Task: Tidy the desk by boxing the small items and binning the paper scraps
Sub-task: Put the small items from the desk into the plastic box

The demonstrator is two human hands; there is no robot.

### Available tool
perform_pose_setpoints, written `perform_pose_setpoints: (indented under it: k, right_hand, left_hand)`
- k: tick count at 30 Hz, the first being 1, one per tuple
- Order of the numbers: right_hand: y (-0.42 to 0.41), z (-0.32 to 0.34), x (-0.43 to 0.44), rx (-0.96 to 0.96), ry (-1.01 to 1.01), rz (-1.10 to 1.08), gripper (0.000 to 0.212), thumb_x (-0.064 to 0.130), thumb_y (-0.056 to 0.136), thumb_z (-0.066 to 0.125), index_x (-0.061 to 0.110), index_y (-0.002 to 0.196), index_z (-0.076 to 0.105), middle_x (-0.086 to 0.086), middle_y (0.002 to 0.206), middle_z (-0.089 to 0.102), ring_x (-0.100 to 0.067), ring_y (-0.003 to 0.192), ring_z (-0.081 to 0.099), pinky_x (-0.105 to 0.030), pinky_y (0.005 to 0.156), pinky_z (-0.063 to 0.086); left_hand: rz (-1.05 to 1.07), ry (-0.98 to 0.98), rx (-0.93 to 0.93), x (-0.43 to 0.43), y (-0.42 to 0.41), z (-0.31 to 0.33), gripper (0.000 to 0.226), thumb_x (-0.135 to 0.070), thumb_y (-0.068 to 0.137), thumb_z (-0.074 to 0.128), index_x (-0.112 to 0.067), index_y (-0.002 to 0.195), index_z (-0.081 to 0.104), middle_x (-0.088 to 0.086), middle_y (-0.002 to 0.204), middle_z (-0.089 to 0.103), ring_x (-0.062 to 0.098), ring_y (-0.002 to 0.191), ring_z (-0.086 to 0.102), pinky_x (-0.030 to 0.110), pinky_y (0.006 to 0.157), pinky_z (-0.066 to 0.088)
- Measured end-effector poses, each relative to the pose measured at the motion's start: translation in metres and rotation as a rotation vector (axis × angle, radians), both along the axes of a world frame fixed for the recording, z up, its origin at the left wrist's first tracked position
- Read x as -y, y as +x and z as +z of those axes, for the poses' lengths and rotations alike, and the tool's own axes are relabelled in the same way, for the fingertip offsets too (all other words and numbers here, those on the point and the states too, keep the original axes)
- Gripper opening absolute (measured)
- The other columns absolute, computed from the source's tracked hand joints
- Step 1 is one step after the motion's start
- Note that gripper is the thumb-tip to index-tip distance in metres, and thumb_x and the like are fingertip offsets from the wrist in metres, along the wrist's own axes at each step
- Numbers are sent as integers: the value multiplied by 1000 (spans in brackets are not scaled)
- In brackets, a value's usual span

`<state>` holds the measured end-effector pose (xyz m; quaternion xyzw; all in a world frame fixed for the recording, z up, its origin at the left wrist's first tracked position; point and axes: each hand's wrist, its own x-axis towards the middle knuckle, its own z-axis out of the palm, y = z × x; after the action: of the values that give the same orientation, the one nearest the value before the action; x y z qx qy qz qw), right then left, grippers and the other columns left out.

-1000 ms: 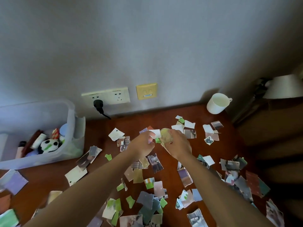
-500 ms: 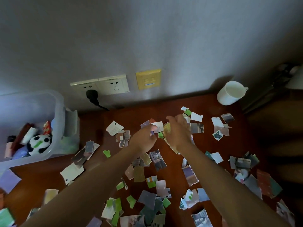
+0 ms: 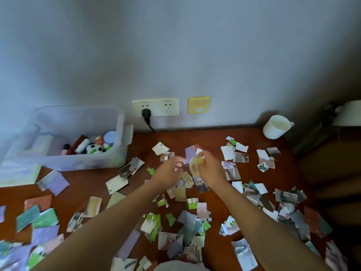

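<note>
Small round yellowish translucent object [image 3: 195,167] is held above the dark red-brown wooden table [image 3: 175,138], to the right of the clear plastic storage box [image 3: 122,133]. It is gripped by the curled fingers [image 3: 205,155] of the right hand [image 3: 212,170]. The left hand [image 3: 167,174] is kept just beside it, on the box side, with fingers bent inward; whether anything is pinched cannot be told. Torn paper scraps [image 3: 188,217] are scattered across the table right of the box. Small items, among them a black-and-white toy ball [image 3: 94,149], are seen inside the box. A white mug [image 3: 273,130] is set far right of the box.
</note>
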<state>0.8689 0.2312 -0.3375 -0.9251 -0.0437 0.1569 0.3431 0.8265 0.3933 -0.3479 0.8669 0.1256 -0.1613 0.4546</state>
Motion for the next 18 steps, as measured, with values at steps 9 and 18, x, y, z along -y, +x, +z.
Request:
perform_pose_setpoints:
  k: [9, 18]
  right_hand:
    - [-75, 10, -69, -47, 38, 181, 21, 13, 94, 50, 26, 111, 52, -3, 106, 64, -29, 97, 61, -37, 79, 51]
    - [-133, 10, -168, -89, 17, 414, 30, 14, 91, 51, 27, 117, 55, 1, 119, 64, -26, 109, 59, -34, 84, 47]
  left_hand:
    - [239, 52, 31, -59, -102, 25, 32, -18, 90, 56, -23, 121, 57, -5, 109, 65, 15, 100, 62, 33, 94, 48]
    - [423, 97, 42, -139, -192, 29, 33, -14, 88, 55, -21, 120, 59, -9, 100, 62, 14, 88, 62, 34, 83, 52]
